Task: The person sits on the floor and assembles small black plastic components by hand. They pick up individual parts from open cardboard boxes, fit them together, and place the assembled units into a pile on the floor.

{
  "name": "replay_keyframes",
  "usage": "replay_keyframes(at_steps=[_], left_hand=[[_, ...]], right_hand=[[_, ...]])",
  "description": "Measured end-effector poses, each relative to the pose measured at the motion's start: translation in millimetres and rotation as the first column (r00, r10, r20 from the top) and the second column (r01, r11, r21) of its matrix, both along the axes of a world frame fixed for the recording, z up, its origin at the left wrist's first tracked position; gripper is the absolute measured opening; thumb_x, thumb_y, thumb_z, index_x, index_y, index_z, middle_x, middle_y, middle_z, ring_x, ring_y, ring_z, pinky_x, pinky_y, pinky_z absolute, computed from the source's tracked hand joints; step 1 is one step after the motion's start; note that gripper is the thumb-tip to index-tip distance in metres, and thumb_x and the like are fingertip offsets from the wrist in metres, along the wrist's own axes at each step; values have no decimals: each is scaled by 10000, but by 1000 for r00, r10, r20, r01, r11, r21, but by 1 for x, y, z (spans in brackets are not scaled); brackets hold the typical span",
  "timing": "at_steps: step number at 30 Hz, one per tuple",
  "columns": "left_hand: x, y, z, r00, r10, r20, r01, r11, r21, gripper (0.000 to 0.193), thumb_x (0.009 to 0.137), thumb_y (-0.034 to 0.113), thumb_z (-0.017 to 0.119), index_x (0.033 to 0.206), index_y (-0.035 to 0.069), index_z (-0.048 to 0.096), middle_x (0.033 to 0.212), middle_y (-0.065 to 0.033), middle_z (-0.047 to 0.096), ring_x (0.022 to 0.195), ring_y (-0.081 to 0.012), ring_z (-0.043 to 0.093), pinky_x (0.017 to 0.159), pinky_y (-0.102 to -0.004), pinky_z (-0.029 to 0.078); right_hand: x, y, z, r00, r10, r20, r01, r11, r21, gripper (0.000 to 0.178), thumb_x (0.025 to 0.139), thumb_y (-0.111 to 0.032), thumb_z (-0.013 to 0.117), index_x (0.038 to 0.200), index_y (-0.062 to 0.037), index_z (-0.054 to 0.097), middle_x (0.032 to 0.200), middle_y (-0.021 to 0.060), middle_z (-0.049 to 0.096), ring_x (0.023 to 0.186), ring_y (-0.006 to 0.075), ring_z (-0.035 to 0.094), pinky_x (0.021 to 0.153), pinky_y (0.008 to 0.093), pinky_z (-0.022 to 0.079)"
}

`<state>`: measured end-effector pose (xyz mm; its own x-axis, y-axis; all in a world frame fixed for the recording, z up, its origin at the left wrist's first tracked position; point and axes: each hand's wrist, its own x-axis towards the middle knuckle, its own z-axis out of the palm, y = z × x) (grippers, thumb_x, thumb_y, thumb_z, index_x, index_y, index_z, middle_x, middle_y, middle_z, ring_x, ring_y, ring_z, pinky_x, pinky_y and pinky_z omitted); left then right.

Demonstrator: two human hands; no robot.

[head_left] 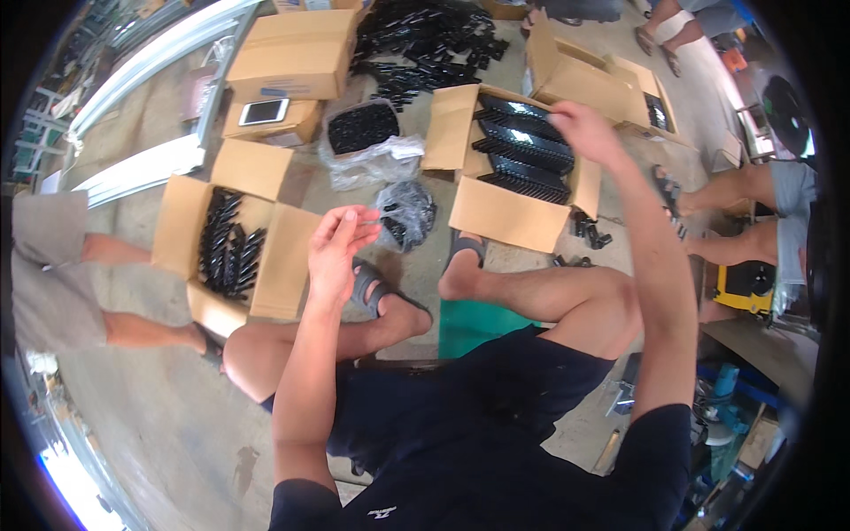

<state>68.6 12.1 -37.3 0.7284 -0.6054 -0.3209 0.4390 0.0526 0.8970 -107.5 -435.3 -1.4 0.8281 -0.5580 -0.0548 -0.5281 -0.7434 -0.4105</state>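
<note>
My left hand is raised in front of me, its fingers loosely bent and apart, with nothing visible in them. Just beyond it on the floor lies a clear plastic bag of small black parts. My right hand reaches over the right side of an open cardboard box. Its fingers are bent together at the end of the rows of glossy black parts standing in that box. What the fingertips hold, if anything, is hidden.
Another open box with black parts stands left. Behind are a plastic-lined tub, a tablet on stacked cartons and a black parts pile. Loose black pieces lie right of my box. Other people's legs are at both sides.
</note>
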Motion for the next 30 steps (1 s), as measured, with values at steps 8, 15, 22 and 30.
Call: replay_keyframes(at_steps=[8, 15, 22, 30], left_hand=[[20, -11, -66, 1000, -18, -16, 20, 994, 112, 241, 1061, 195, 605, 1158, -11, 686, 1063, -123, 759, 899, -161, 704, 844, -308, 565], [31, -16, -70, 998, -59, -26, 61, 994, 94, 256, 1065, 204, 607, 1169, -12, 696, 1087, -127, 760, 970, -162, 704, 890, -319, 564], [43, -5, -90, 996, 26, -89, -24, 999, 30, 168, 1046, 114, 622, 1091, -29, 700, 1039, -90, 759, 943, -136, 701, 841, -283, 568], [168, 88, -122, 711, -227, 665, -506, 491, 709, 201, 951, 244, 643, 1038, 95, 747, 1020, -135, 751, 977, -366, 703, 868, -462, 576]], right_hand=[[96, 30, -164, 939, 90, -332, -182, 949, -259, 222, 931, -279, 682, 1085, -139, 760, 1218, 112, 690, 1198, 337, 615, 953, 485, 535], [127, 42, -216, 858, 103, -503, -351, 832, -429, 210, 863, -246, 644, 949, -143, 805, 1003, 88, 758, 1097, 293, 649, 892, 476, 535], [120, 30, -197, 995, -59, 77, 83, 934, -347, 230, 987, -169, 576, 1134, -164, 753, 986, 203, 730, 946, 416, 682, 820, 503, 547], [102, 54, -106, 908, -297, 295, 202, 928, 313, 245, 1090, -148, 509, 1202, -95, 721, 907, -37, 672, 733, 30, 530, 653, 210, 435]])
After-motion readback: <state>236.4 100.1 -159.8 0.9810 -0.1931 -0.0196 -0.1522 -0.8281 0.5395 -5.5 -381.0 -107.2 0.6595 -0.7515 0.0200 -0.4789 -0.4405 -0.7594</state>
